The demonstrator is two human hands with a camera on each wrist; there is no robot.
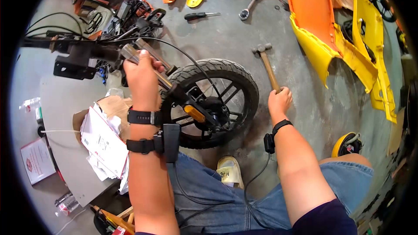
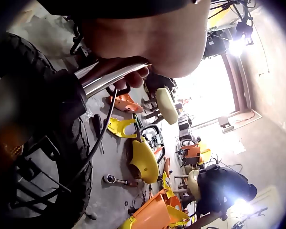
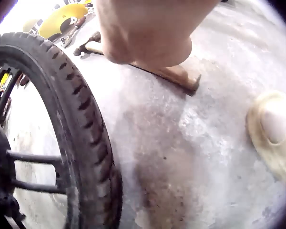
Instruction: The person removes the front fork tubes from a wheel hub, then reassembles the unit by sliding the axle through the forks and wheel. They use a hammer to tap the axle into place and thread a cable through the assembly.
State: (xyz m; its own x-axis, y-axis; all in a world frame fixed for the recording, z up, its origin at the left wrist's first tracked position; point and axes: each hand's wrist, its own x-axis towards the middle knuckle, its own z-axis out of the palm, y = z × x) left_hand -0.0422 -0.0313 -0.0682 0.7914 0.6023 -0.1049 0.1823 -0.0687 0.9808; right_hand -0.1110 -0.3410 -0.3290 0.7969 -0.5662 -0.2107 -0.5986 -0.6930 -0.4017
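Observation:
My left hand (image 1: 143, 76) grips a shiny fork tube (image 2: 112, 76), its thumb lying along the metal and its fingers curled round the far side. Below that hand, the fork runs down to a black spoked wheel with a knobbly tire (image 1: 250, 89); an orange reflector (image 1: 194, 113) sits on the fork leg. To the right of the wheel, my right hand (image 1: 280, 101) holds the wooden handle of a hammer (image 1: 270, 72), whose metal head points away from me. In the right wrist view, the handle's end (image 3: 193, 86) shows past the hand (image 3: 145, 33), close to the floor.
Beyond the wheel lie a screwdriver (image 1: 196, 16) and a ratchet (image 1: 244, 14). Orange and yellow panels (image 1: 311, 21) spread across the right. Papers (image 1: 102, 141) rest on a grey surface (image 1: 61, 148) at the left. Another person (image 2: 224, 186) bends over in the background.

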